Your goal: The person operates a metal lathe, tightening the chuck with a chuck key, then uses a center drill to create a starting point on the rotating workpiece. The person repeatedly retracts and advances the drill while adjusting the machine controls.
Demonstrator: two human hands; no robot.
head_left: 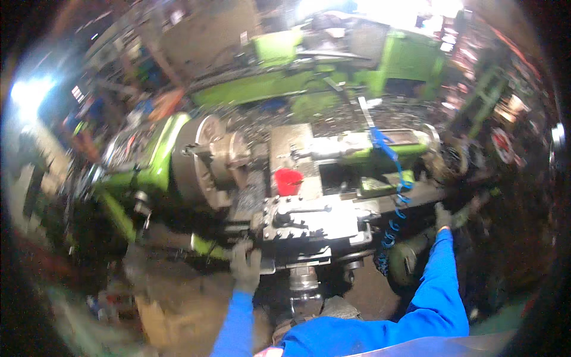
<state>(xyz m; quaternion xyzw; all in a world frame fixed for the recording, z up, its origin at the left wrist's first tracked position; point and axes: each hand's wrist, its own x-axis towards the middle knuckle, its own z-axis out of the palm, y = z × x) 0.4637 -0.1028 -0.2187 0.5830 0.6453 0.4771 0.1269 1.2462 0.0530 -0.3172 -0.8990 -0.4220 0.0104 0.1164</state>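
Observation:
A green metal lathe stretches across the view in front of me. My left hand (245, 266), in a grey work glove, is at the front of the carriage, by its left edge. Its fingers look apart, with nothing seen in them. On the right, my gloved right hand (442, 216) reaches to the front edge of the lathe bed (410, 195); blur hides its finger positions. Between the hands lies the tool post (309, 218) with a black lever handle. A red piece (288, 181) of unclear kind sits behind it. Left of that is the large chuck (205, 160).
A blue air blow gun (380, 141) rests at the tailstock (386, 149), its coiled blue hose (389, 232) hanging down the front. The headstock (143, 152) stands left. Another green machine (256, 86) is behind. A person (83, 137) appears at far left. Metal chips cover the area behind.

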